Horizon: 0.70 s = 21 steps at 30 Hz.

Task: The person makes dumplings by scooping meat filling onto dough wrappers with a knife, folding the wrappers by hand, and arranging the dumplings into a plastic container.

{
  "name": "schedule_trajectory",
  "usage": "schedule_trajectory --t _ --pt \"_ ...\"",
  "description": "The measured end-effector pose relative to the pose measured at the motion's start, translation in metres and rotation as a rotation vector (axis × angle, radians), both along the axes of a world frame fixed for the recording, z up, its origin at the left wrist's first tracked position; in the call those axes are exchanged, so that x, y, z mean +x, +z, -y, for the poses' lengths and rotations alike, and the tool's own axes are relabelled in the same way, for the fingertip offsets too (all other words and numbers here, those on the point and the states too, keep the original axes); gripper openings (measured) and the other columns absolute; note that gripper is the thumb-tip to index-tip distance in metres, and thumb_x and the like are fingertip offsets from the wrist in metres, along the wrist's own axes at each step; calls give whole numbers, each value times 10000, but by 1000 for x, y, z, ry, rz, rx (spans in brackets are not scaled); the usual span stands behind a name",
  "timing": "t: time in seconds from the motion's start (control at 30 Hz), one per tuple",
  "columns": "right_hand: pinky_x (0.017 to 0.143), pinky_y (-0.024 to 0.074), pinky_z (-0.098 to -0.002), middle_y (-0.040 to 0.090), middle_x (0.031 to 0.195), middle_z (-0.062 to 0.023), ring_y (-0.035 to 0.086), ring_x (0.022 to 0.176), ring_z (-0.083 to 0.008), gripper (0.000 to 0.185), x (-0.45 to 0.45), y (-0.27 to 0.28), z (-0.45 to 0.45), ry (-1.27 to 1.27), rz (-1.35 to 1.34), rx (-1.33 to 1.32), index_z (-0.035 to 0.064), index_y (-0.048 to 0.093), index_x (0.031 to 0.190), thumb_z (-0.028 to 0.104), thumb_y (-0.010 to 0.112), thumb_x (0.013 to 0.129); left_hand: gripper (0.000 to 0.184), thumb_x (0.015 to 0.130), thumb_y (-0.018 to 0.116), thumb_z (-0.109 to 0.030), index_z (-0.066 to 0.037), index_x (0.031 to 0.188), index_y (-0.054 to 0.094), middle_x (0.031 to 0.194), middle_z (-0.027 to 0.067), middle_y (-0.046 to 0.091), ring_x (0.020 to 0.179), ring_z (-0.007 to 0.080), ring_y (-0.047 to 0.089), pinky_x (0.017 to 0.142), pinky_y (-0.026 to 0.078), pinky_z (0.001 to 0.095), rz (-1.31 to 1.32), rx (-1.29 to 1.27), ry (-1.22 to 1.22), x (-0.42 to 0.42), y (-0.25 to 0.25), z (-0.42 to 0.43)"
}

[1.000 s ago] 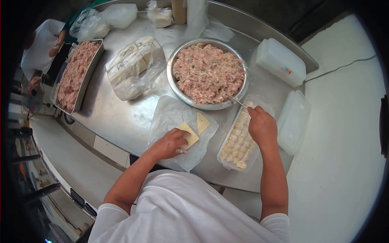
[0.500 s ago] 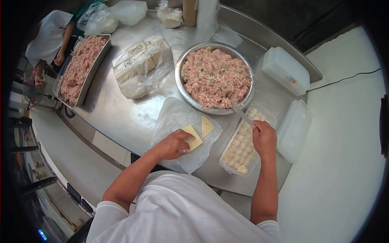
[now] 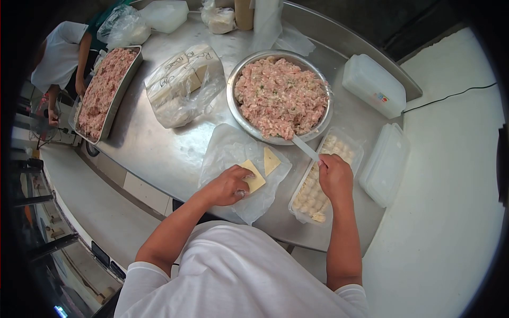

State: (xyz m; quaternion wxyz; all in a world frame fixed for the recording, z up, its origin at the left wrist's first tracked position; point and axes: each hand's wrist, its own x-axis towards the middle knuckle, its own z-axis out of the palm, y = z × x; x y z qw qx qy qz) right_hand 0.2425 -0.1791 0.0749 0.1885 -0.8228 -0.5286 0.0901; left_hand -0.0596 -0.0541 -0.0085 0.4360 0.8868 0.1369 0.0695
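My right hand (image 3: 336, 177) is closed round a flat, pale spreading knife (image 3: 306, 148). Its far end is at the filling's edge, inside the near rim of a steel bowl (image 3: 231, 106). The bowl is heaped with pinkish minced meat (image 3: 281, 95) flecked with green. On a clear plastic sheet (image 3: 217, 151), the curled fingers of my left hand (image 3: 229, 185) grip the near edge of a square yellow dough wrapper (image 3: 254, 178). A triangular folded wrapper (image 3: 271, 160) lies just right of it. Beneath my right hand, a plastic tub (image 3: 293, 208) holds rows of small dumplings (image 3: 310, 197).
Lidded plastic tubs (image 3: 374, 85) and a plastic lid (image 3: 386, 165) lie to the right. A bagged block of wrappers (image 3: 183, 85) sits left of the bowl. Farther left are a deep tray of mince (image 3: 123, 87) and another person (image 3: 61, 50). Plastic bags (image 3: 124, 25) lie at the back.
My right hand has shifted slightly left, and the knife's far end has slid left along the near edge of the mince. My left hand stays at the wrapper. The view has shifted a little.
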Motion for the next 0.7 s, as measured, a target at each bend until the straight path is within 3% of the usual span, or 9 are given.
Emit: schedule_trajectory --t 0.17,0.23,0.27,0.33,0.37,0.43,0.47,0.6,0.7 --pt "721 531 -456 693 887 -143 676 815 -358 152 6 -10 -10 57 11 13 69 739 997 155 648 911 121 792 760 -40 -21 889 689 1302 177 615 1208 369 564 1055 451 433 -4 46 -15 3 -2 0" --pt "705 531 -394 707 841 -134 675 737 -292 173 10 -19 -12 -29 -339 -24 42 738 1006 165 667 909 82 879 685 -17 -15 943 634 1286 165 624 1197 351 589 1056 464 442 13 -92 244 5 -13 4" --pt "705 531 -394 707 841 -134 675 737 -292 173 12 -20 -11 -27 -339 -21 42 738 1006 165 667 909 82 879 685 -17 -15 943 634 1286 165 624 1197 351 589 1056 464 442 13 -88 246 4 -19 1" --pt "692 516 -334 701 776 -111 634 677 -207 193 13 -20 -5 -104 -488 -29 17 737 1023 161 690 904 84 999 569 -120 -40 1014 590 1294 156 631 1215 324 605 1088 460 458 158 -683 541 0 -28 -6" --pt "692 516 -334 701 776 -111 634 677 -207 193 13 -20 -1 -98 -490 -31 17 737 1023 161 690 904 84 999 569 -120 -40 1014 590 1294 156 631 1215 324 605 1088 460 458 158 -682 548 -7 -35 -12" --pt "690 507 -315 696 812 -87 600 686 -152 193 13 -13 3 -196 -550 14 17 731 1066 122 692 909 216 1057 472 -236 -53 1043 584 1331 150 629 1263 312 595 1126 446 455 727 -1663 436 -14 -28 -28" --pt "690 507 -315 696 812 -87 600 686 -152 193 11 -11 4 -196 -552 14 17 731 1066 122 692 909 352 1065 441 -326 -30 1188 587 1359 174 620 1282 330 592 1141 441 456 882 -1674 443 -10 -27 -25" --pt "695 510 -337 659 892 -116 632 735 -206 190 -5 11 8 -22 -385 216 28 716 1087 39 652 908 385 1076 427 -280 13 1287 561 1308 175 644 1257 334 611 1134 451 477 930 -1790 801 27 19 -19" --pt "702 518 -354 625 920 -122 640 766 -252 203 -30 21 10 105 -318 257 38 714 1080 5 644 893 441 1084 415 -288 23 1383 507 1334 177 628 1277 349 592 1157 422 495 752 -1548 862 50 27 -12"
